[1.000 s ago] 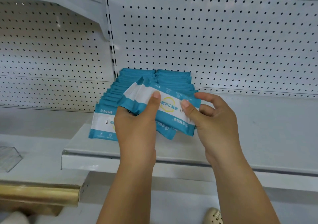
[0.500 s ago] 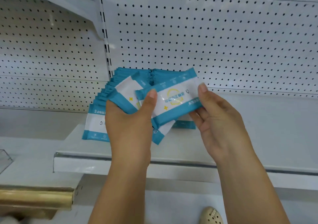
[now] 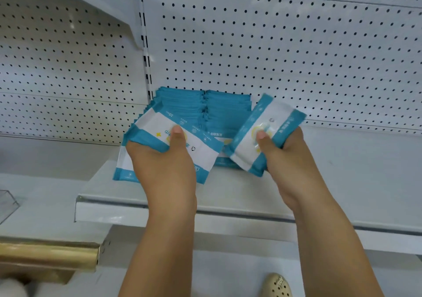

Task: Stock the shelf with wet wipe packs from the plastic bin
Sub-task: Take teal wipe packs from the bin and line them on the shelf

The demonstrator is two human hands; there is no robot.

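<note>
Hiding shelved packs (image 3: 225,111), hands (image 3: 164,166) (image 3: 290,159) gripping held packs (image 3: 155,125) (image 3: 244,155)

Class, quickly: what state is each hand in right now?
Left hand: grips a stack of wet wipe packs.
Right hand: grips a single wet wipe pack.

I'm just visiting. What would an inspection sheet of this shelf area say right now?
Surface: white shelf, stocked at its back left.
Job's things: rows of packs lie overlapped on the shelf.
Clutter: nothing seen.
Hands: left hand grips held packs, thumb on top; right hand grips a single pack, tilted.
Cables: nothing seen.
Surroundings: pegboard behind, gold rail lower left, shoe below.
</note>
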